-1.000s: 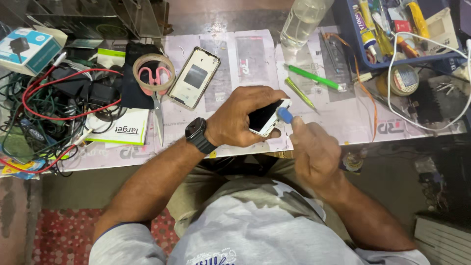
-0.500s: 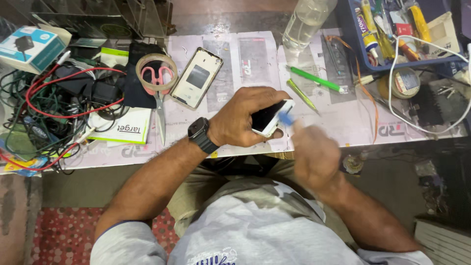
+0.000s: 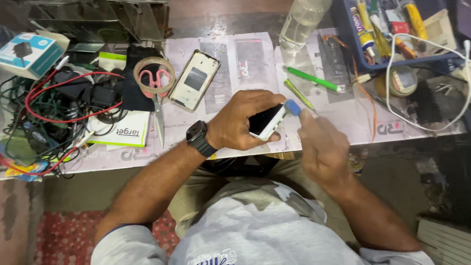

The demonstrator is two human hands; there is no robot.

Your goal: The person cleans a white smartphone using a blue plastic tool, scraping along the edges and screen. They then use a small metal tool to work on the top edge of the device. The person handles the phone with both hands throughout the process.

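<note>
My left hand [image 3: 243, 120] grips a white-edged smartphone [image 3: 266, 121] above the front edge of the workbench, screen side tilted toward me. A black wristwatch [image 3: 199, 139] sits on that wrist. My right hand [image 3: 321, 147] is closed around a small tool with a blue tip [image 3: 293, 107], and that tip touches the phone's upper right corner. The tool's shaft is hidden inside my fist.
A second phone [image 3: 195, 80] lies back-up on the paper-covered bench [image 3: 343, 122], next to pink-handled scissors [image 3: 156, 93] and a tape roll. Two green tools [image 3: 314, 81], a clear bottle [image 3: 301, 22], a blue tray of tools [image 3: 392, 29], tangled cables [image 3: 54, 103] and a white cable [image 3: 431, 88] surround them.
My right hand has kept working the blue-tipped tool at the phone's corner with small moves. The left hand holds the phone in nearly the same place.
</note>
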